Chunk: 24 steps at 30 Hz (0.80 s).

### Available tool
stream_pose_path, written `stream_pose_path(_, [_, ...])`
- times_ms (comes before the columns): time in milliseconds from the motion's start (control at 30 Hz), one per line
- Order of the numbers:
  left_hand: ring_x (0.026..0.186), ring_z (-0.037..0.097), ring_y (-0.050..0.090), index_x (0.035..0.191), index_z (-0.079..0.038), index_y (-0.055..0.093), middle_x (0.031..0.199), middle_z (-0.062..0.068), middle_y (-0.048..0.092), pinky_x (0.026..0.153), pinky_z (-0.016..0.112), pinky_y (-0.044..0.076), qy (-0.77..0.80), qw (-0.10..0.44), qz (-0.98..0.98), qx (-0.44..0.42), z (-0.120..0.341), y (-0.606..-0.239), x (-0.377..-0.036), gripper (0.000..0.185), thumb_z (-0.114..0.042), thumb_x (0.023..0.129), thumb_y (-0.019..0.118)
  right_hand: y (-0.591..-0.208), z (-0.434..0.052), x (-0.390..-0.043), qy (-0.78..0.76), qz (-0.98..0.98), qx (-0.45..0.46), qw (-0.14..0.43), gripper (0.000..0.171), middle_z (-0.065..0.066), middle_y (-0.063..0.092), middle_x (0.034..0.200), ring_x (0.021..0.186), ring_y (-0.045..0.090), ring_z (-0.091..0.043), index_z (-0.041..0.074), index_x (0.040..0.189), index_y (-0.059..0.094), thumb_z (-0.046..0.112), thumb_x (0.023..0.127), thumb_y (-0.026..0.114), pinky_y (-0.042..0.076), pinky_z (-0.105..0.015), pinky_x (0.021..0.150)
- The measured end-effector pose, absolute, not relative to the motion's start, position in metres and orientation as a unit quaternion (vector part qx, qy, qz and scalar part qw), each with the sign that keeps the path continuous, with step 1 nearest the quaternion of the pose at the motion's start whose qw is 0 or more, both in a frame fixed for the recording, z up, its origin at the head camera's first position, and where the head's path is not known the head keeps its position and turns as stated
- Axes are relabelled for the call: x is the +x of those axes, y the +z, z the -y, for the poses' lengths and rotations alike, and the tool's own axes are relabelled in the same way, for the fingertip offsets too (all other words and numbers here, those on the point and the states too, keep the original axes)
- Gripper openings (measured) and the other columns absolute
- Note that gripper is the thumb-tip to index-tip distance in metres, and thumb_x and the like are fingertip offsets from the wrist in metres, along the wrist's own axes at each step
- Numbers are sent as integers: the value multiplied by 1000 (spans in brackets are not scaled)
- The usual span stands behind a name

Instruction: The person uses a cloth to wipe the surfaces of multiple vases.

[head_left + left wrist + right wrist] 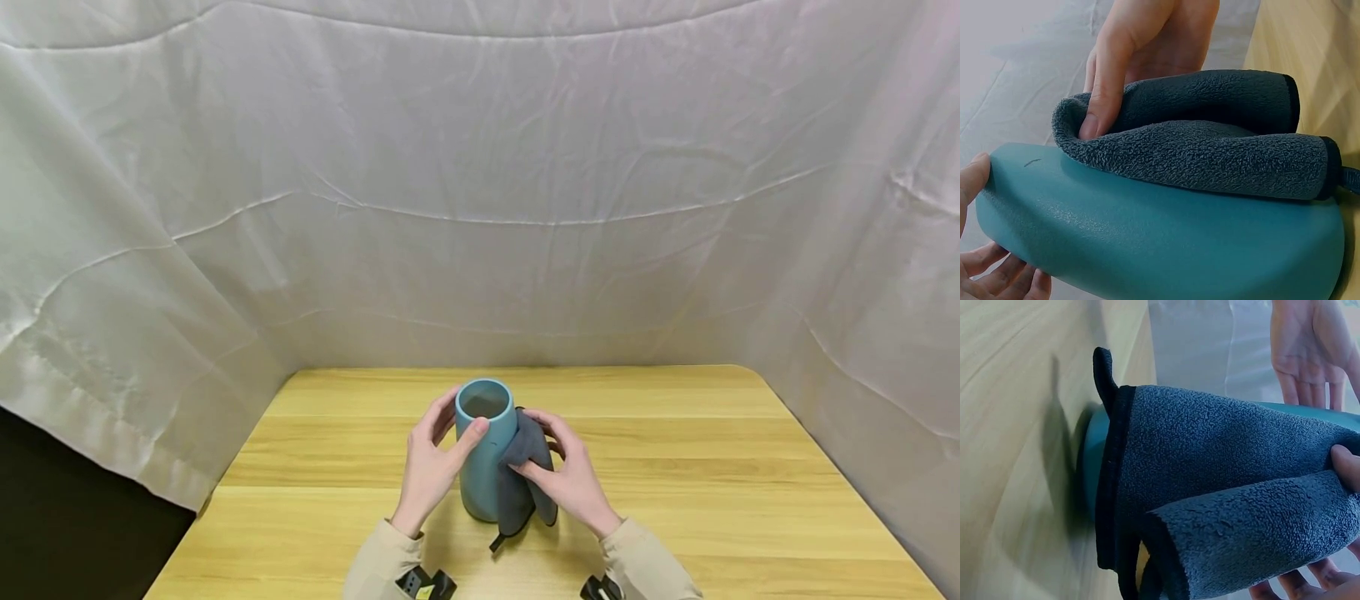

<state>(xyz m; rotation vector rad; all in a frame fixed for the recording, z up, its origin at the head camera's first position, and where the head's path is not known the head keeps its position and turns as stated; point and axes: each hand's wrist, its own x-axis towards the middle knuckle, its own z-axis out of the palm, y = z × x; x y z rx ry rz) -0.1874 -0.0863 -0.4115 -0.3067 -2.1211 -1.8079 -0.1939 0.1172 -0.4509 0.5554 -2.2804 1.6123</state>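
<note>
A tall teal vase stands upright on the wooden table, its open mouth up. My left hand grips its upper part, thumb on the near side by the rim and fingers round the far side. My right hand holds a folded dark grey fleece cloth against the vase's right side. In the left wrist view the cloth lies over the vase with the right hand pinching its edge. The right wrist view shows the cloth draped on the vase.
White sheeting hangs behind and on both sides of the table. The table's left edge drops to a dark floor. Beige sleeves show at the bottom.
</note>
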Motion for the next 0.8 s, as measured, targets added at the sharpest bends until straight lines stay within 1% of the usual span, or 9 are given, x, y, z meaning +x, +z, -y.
stream_pose_path(133, [128,26,62,139,-18,58,134,7,67,113,46,46,-636,169,746,-108,86,-412,-188,54,-20,89,78,-452,-117,-193,561,791,193,147,61,-7,63,136,118,60,-21,19,138,57,14,83,83,53,-35,93])
stream_pose_path(433, [128,25,62,139,-18,59,134,7,67,113,47,46,-634,173,746,-110,86,-413,-188,54,-20,89,78,-461,-119,-191,565,793,185,137,61,-7,62,138,118,61,-28,20,138,57,15,83,83,52,-36,92])
stream_pose_path(800, [129,26,61,140,-18,58,135,7,66,113,49,45,-633,171,748,-106,87,-413,-187,54,-20,89,77,-461,-118,-191,565,794,179,133,61,-6,62,138,119,61,-27,21,138,57,16,83,83,52,-36,93])
